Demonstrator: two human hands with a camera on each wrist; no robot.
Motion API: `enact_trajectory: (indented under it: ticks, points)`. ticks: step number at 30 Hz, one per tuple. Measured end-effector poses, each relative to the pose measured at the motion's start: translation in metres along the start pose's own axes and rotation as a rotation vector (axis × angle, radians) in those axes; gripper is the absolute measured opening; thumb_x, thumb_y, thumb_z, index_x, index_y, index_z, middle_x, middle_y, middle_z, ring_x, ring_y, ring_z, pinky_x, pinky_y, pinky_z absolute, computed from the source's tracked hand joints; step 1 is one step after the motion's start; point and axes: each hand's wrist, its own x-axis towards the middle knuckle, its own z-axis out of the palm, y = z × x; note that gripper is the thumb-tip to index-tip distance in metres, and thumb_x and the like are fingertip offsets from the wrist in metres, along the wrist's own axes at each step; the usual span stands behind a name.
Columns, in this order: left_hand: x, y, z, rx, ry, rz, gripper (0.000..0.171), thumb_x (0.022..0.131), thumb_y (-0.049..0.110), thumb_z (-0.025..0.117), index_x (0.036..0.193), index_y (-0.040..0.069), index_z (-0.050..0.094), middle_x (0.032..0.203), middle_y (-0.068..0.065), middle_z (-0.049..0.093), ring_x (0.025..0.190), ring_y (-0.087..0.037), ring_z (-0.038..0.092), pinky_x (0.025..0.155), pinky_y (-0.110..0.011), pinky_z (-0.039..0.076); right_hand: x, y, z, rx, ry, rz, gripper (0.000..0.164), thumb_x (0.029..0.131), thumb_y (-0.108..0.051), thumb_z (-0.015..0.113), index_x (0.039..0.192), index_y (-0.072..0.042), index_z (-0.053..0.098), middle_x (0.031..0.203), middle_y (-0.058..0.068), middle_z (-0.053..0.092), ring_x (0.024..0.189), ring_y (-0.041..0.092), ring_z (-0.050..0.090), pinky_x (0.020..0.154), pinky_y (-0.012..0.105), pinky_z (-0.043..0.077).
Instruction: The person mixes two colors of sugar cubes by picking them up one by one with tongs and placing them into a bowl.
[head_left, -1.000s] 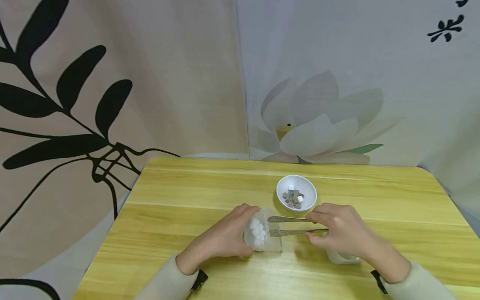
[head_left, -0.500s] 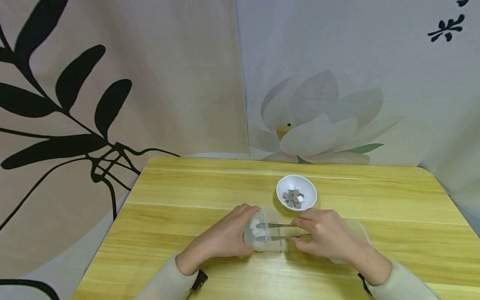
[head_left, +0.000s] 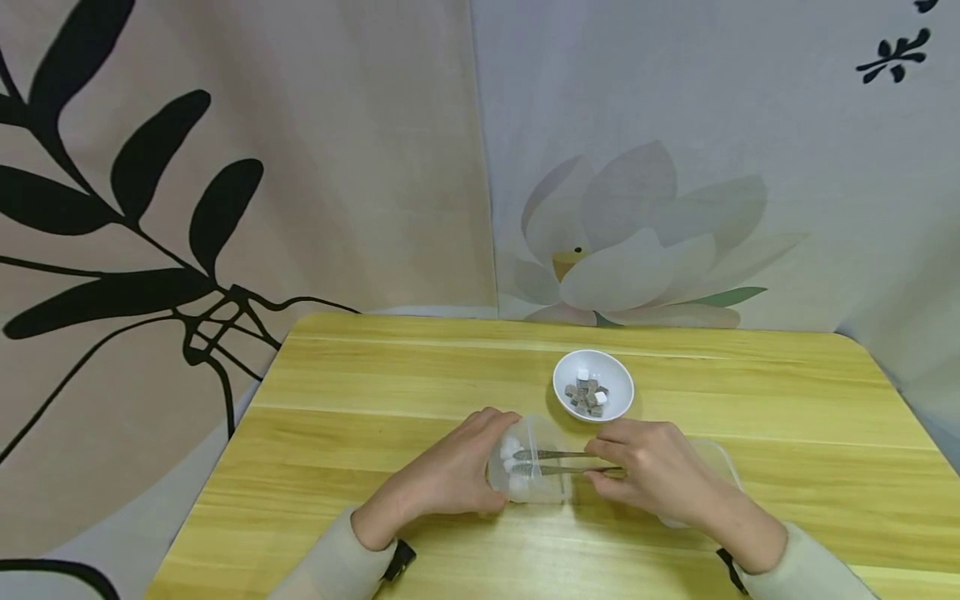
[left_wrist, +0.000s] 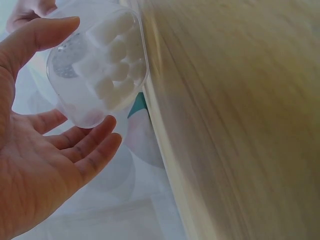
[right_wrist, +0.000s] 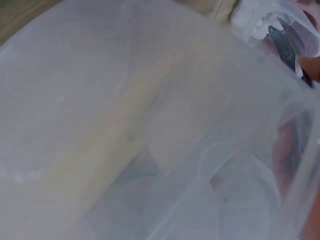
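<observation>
My left hand (head_left: 461,467) grips a translucent plastic container (head_left: 551,492), thumb on one side and fingers on the other. The container is tipped on its side, its mouth facing right, and white rounded lumps (left_wrist: 117,55) are gathered at its bottom. From the right, my right hand (head_left: 652,467) pinches metal tongs (head_left: 558,470) with textured ends. Both tong tips reach inside the container, slightly apart, against the white lumps; whether they grasp one I cannot tell.
Behind the hands stands a white bowl (head_left: 561,392) holding several grey cubes and a few white ones. A second clear plastic container (head_left: 720,458) sits beneath my right hand, partly hidden, and fills much of the right wrist view. A wooden table (head_left: 375,375) carries everything.
My right hand has moved left, taking the tong tips from the container's mouth deep inside among the white lumps. The tong arms have since drawn closer together. My left hand stays put.
</observation>
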Motion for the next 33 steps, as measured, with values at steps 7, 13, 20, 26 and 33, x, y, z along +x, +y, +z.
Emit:
enact_trajectory:
  ticks: [7,13,20,26,33]
  points:
    - [0.0,0.0,0.0,0.006,0.004,-0.004,0.101,0.069,0.013,0.086,0.158,0.009,0.039,0.143,-0.004,0.051,0.125,-0.015,0.049,0.108,-0.038,0.048,-0.007,0.004,-0.008,-0.006,0.03,0.044,0.013,0.081,-0.026,0.079,0.088,-0.015,0.078,0.087,-0.008,0.073,0.071,0.006,0.067,0.055,0.019,0.052]
    - [0.0,0.0,0.0,0.014,0.003,0.002,0.102,0.069,0.013,0.086,0.158,0.009,0.038,0.143,-0.004,0.05,0.128,-0.016,0.048,0.11,-0.039,0.047,-0.013,0.008,-0.013,0.004,0.06,0.074,0.023,0.093,-0.033,0.07,0.086,-0.013,0.079,0.084,-0.007,0.073,0.068,0.006,0.066,0.053,0.017,0.051]
    - [0.0,0.0,0.0,0.019,0.003,0.003,0.102,0.069,0.014,0.086,0.158,0.008,0.038,0.144,-0.004,0.05,0.129,-0.016,0.048,0.111,-0.039,0.046,-0.019,0.016,-0.025,-0.002,0.118,0.128,0.047,0.104,-0.045,0.054,0.081,-0.012,0.078,0.079,-0.007,0.073,0.062,0.007,0.065,0.05,0.018,0.049]
    - [0.0,-0.001,0.001,0.013,0.008,0.007,0.1,0.069,0.013,0.085,0.158,0.009,0.039,0.143,-0.005,0.051,0.126,-0.015,0.048,0.109,-0.039,0.047,-0.025,0.037,-0.037,-0.053,0.166,0.16,0.049,0.104,-0.048,0.055,0.08,-0.012,0.079,0.078,-0.007,0.073,0.057,0.007,0.063,0.047,0.018,0.047]
    - [0.0,-0.001,0.001,0.0,0.007,0.002,0.101,0.069,0.013,0.085,0.158,0.009,0.039,0.142,-0.005,0.051,0.125,-0.015,0.048,0.109,-0.038,0.047,-0.033,0.06,-0.045,-0.092,0.138,0.256,0.021,0.092,-0.032,0.068,0.084,-0.015,0.079,0.078,-0.007,0.073,0.056,-0.001,0.054,0.045,0.016,0.04]
